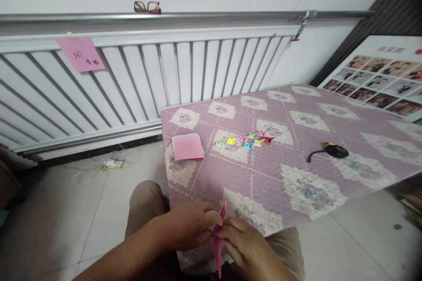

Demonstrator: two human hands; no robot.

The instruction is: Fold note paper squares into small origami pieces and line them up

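A folded pink sheet of paper (218, 250) stands on edge between my hands at the near edge of the table. From the left, my left hand (194, 226) pinches it near its upper part. My right hand (242, 241) grips the same paper from the right, with thumb and fingers closed on it. Parts of the fold are hidden behind my fingers. Farther up the table lies a stack of square coloured paper (188, 147), pink on top. To its right sit several small folded paper pieces (249, 140) in green, yellow, pink, blue and red.
The table has a purple patterned cloth (227, 175). A black tape-measure-like object with a strap (336, 151) lies on its right side. A photo board (379, 79) leans at the back right. Behind are a radiator (198, 70) and glasses (147, 7) on a pipe. A power strip (112, 164) is on the floor.
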